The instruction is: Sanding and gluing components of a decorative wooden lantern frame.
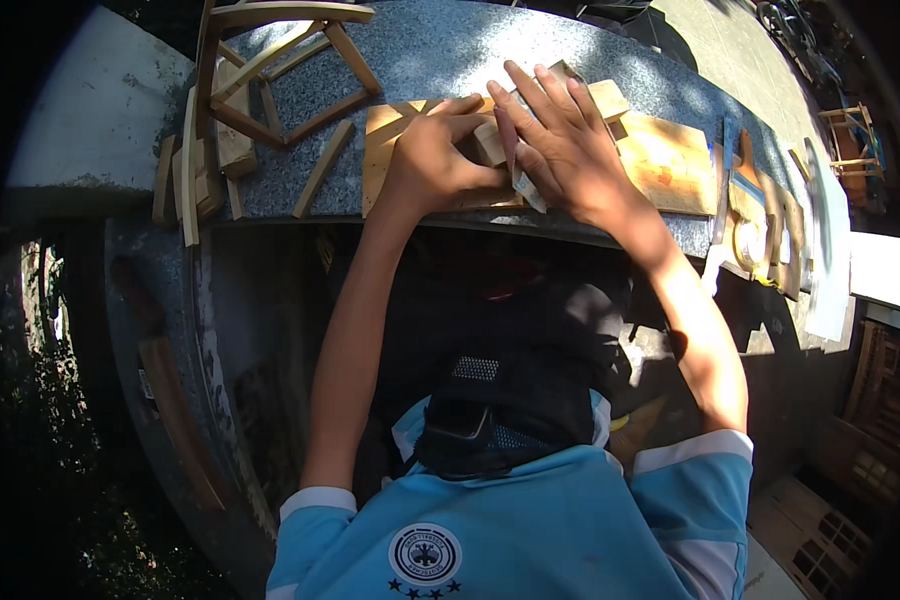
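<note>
My left hand (438, 158) is closed around a short wooden block (489, 146) above a light wooden board (670, 165). Beside it, my right hand (572, 150) leans against the block with its fingers stretched out. Between my right thumb and the wood is a thin reddish sheet, which looks like sandpaper (508, 138), its pale lower corner hanging free. Another part of a wooden piece (607, 100) shows behind my right fingers. How far the sheet runs under my palm is hidden.
The speckled stone worktop (440, 45) carries a wooden frame (355, 60) at the far left. Near it lie a loose wooden strip (324, 170) and several offcuts (198, 178). To the right are a brush (746, 185) and a roll of tape (748, 243).
</note>
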Demonstrator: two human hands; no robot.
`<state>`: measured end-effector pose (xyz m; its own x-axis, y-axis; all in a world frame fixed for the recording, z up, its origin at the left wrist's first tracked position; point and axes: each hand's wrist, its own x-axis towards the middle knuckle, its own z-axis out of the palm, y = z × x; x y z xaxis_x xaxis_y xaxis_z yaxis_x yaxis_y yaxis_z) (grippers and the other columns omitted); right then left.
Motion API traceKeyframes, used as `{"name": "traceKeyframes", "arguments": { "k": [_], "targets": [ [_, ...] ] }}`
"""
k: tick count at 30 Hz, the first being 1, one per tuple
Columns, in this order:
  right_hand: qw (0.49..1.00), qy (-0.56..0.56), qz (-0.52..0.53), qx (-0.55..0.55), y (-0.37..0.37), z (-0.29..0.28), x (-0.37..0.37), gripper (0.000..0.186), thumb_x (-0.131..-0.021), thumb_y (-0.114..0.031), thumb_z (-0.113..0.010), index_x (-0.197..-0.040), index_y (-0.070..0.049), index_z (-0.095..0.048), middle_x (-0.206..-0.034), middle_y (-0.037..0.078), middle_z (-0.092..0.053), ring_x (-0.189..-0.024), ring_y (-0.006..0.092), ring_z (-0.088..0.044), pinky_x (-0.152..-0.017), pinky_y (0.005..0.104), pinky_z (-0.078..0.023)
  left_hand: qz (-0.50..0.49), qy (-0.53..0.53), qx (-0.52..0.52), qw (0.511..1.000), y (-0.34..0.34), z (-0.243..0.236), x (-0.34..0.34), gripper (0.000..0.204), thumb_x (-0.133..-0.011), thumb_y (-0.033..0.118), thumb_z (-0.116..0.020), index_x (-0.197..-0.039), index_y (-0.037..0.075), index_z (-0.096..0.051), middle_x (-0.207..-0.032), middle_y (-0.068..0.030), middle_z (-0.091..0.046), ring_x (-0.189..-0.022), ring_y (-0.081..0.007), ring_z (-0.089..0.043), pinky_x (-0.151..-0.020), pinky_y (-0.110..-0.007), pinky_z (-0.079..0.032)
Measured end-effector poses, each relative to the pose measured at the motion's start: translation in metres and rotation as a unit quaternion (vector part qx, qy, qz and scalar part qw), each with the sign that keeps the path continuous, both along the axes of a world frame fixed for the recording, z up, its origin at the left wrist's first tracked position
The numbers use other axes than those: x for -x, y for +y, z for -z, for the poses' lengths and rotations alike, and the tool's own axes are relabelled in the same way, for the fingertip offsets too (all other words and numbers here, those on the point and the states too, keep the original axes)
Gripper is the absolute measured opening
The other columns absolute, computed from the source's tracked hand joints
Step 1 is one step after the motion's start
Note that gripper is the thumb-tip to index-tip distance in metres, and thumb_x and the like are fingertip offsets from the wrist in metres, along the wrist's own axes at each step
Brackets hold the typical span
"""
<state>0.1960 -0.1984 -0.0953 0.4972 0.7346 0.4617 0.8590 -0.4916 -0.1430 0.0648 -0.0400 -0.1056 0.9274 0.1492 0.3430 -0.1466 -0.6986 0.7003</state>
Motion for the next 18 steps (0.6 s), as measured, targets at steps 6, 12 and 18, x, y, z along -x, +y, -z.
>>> {"name": "traceKeyframes", "arguments": {
  "k": [6, 12, 18],
  "targets": [
    [0.988, -0.003, -0.113, 0.109, 0.006, -0.019, 0.031, 0.047, -0.089, -0.026, -0.035, -0.134, -0.014, -0.029, -0.136, 0.018, -0.027, -0.125, 0.0373, -0.026, -0.104, 0.0457, -0.016, -0.002, 0.004, 0.042, 0.999, 0.001, 0.002, 0.001, 0.054, -0.05, 0.034, -0.075, -0.094, 0.006, -0.065, -0.113, -0.0182, -0.055, -0.108, -0.0302, -0.05, -0.088, -0.037, -0.042],
    [0.98, 0.026, 0.161, -0.116, 0.008, -0.027, 0.019, 0.043, -0.087, -0.03, -0.041, -0.13, -0.021, -0.038, -0.134, 0.014, -0.035, -0.123, 0.0378, -0.029, -0.103, 0.0439, -0.02, -0.033, 0.006, 0.061, 0.998, -0.001, -0.001, 0.004, 0.052, -0.05, 0.032, -0.075, -0.093, 0.005, -0.065, -0.112, -0.0184, -0.055, -0.105, -0.0283, -0.054, -0.088, -0.035, -0.042],
    [0.998, 0.033, -0.045, -0.015, -0.023, -0.011, 0.029, 0.042, -0.084, -0.031, -0.048, -0.123, -0.015, -0.046, -0.127, 0.018, -0.04, -0.118, 0.0396, -0.034, -0.1, 0.0461, -0.026, -0.001, 0.076, 0.111, 0.991, -0.004, -0.013, 0.006, 0.057, -0.054, 0.025, -0.075, -0.104, 0.003, -0.061, -0.119, -0.0248, -0.048, -0.115, -0.0318, -0.044, -0.094, -0.035, -0.037]
  ]
}}
